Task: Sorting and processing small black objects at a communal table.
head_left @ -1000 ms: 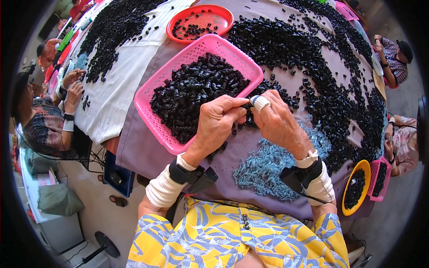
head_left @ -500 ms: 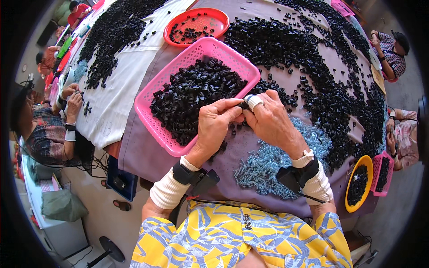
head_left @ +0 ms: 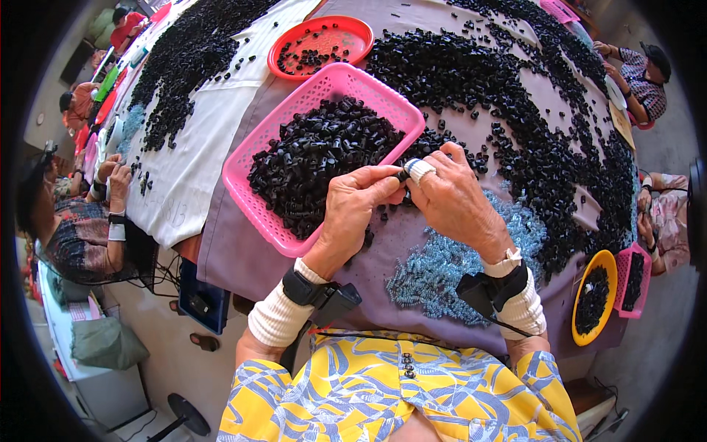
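My left hand (head_left: 350, 209) is pinched shut on a small black plastic part (head_left: 402, 176), thumb and forefinger pressing it from the left. My right hand (head_left: 458, 200), with white tape round one finger, closes on the same part from the right; its fingers hide most of it. Both hands are above the near right edge of a pink plastic basket (head_left: 241, 193), which is heaped with small black parts (head_left: 324, 158). Right of my hands, on the cloth, lies a pile of light-blue coil-shaped pieces (head_left: 434, 283), which look like small springs.
Loose black parts (head_left: 471, 81) spread over the cloth-covered table. A red tray (head_left: 361, 29) stands behind the basket. A yellow tray (head_left: 577, 324) and a small pink basket (head_left: 639, 308) sit at the right edge. Other people (head_left: 81, 236) work round the table.
My hands stay joined at the small black part, with a slight shift of the fingers. At the right, a co-worker's hands have shifted slightly.
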Demonstrator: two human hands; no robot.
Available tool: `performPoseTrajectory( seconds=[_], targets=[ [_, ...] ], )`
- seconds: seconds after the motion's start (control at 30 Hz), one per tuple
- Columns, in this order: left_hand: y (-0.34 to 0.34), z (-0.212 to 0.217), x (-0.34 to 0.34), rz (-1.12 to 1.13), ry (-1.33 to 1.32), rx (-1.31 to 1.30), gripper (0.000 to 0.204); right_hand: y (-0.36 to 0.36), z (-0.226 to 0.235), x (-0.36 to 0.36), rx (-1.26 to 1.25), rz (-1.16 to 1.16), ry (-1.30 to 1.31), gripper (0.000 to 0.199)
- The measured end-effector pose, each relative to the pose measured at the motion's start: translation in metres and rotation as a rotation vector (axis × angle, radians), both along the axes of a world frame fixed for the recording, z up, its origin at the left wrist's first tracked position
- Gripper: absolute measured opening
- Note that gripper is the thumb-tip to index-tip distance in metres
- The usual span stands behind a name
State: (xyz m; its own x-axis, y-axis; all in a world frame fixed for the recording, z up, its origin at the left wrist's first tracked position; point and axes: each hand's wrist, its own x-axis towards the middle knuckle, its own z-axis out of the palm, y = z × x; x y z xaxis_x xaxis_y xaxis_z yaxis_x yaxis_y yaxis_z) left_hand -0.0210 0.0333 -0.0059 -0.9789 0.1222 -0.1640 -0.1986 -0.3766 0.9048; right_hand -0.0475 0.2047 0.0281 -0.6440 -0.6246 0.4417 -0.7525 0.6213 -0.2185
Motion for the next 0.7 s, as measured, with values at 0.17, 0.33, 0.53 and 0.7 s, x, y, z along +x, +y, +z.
performPoseTrajectory(
  seconds=[0.17,0.33,0.53,0.7],
  targets=[
    [0.003,0.002,0.003,0.014,-0.009,-0.015,0.02,0.002,-0.002,-0.001,-0.025,-0.001,-0.02,0.008],
    [0.004,0.002,0.004,0.027,0.057,-0.104,0.019,0.003,-0.002,-0.001,-0.019,-0.004,-0.006,0.011],
    [0.003,0.005,0.005,-0.001,0.014,-0.069,0.02,0.006,-0.001,-0.005,-0.043,0.038,-0.061,0.01],
    [0.003,0.001,0.005,-0.009,-0.036,-0.002,0.02,0.009,-0.012,-0.007,-0.118,0.077,-0.114,0.01]
  ],
)
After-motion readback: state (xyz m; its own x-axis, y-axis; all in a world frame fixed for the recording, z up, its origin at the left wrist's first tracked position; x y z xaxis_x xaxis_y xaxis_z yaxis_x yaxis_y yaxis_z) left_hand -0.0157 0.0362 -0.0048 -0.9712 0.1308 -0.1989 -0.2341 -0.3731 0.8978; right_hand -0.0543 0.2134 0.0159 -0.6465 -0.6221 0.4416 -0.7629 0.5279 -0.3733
